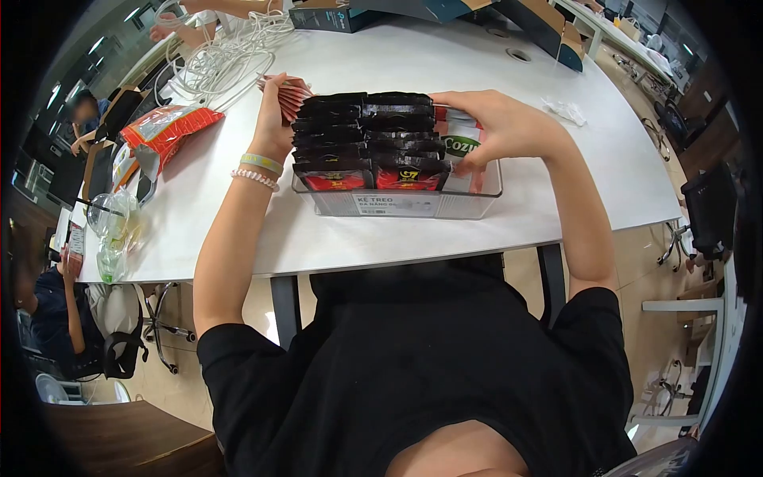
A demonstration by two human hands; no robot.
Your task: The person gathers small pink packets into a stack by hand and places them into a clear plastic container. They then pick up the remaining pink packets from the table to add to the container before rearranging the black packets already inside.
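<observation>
A clear plastic bin [485, 208] with a white label stands on the table in front of me. Two rows of black and red G7 coffee sachets [366, 143] fill its left and middle. On its right side is a column of red, white and green Cozy tea sachets [459, 145]. My right hand [513, 127] spans this column, fingers at the back and thumb at the front, closed around it. Beside the bin's left rear, my left hand [276, 123] is closed on a fanned bunch of reddish sachets [292, 97]; their print is unreadable.
An orange-red snack bag [171, 131] and a clear plastic cup [103, 215] lie on the left. White cables [218, 63] are heaped at the back left, near another person's arms. Dark boxes [330, 17] line the far edge. Crumpled clear plastic [564, 111] lies right.
</observation>
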